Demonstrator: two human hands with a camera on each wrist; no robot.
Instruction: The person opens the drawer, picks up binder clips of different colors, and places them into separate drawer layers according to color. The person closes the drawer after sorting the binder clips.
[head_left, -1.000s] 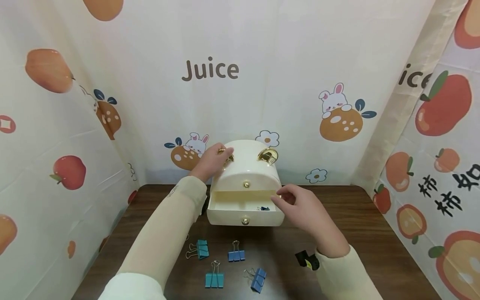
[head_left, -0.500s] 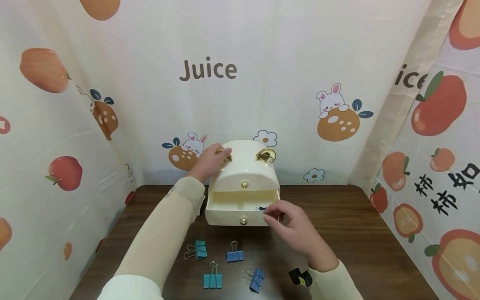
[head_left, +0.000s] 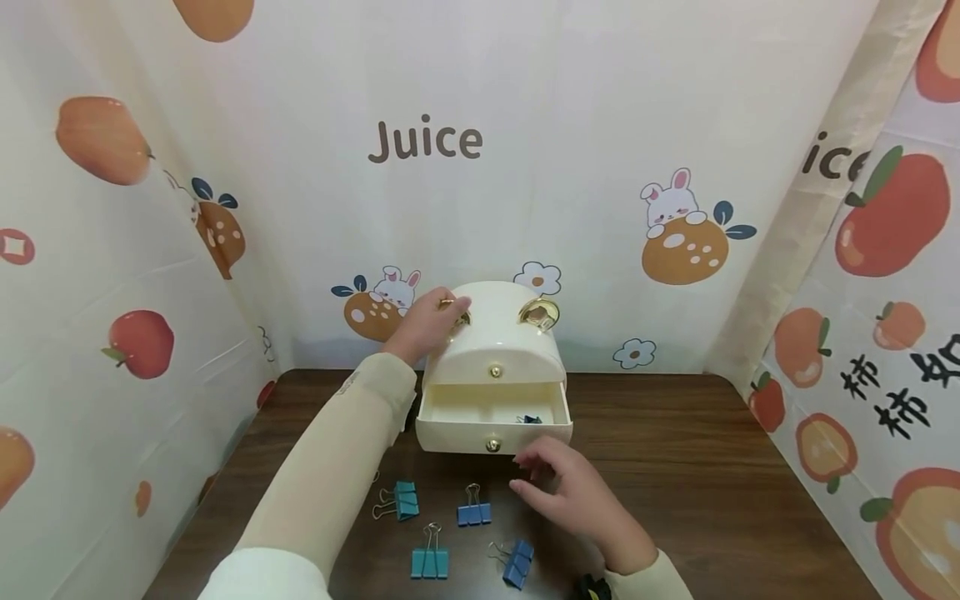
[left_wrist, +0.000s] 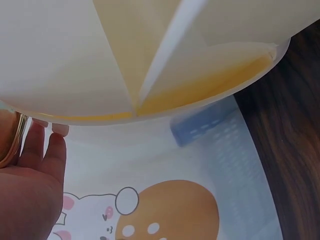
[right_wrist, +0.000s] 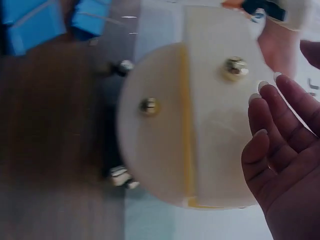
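A cream mini drawer cabinet (head_left: 495, 329) with a rounded top stands at the back of the table, its lower drawer (head_left: 450, 435) pulled out. My left hand (head_left: 426, 325) grips the cabinet's upper left at a gold-coloured round fitting; the left wrist view shows fingers (left_wrist: 52, 155) reaching behind its edge. A small dark binder clip (head_left: 529, 419) lies in the drawer's right part. My right hand (head_left: 573, 492), fingers loosely bent and holding nothing, is just in front of the drawer's right front corner. Blue binder clips (head_left: 474, 513) and teal binder clips (head_left: 430, 562) lie on the table nearby.
Brown wood-grain table (head_left: 712, 483) spreads out on both sides. A printed curtain (head_left: 525, 167) hangs behind and at the sides. A second gold fitting (head_left: 539, 314) is on the cabinet's right. A dark strap device (head_left: 595, 587) sits by the right sleeve.
My right hand has come down and toward me, from beside the drawer's right edge to in front of its face. The left hand keeps its grip on the cabinet.
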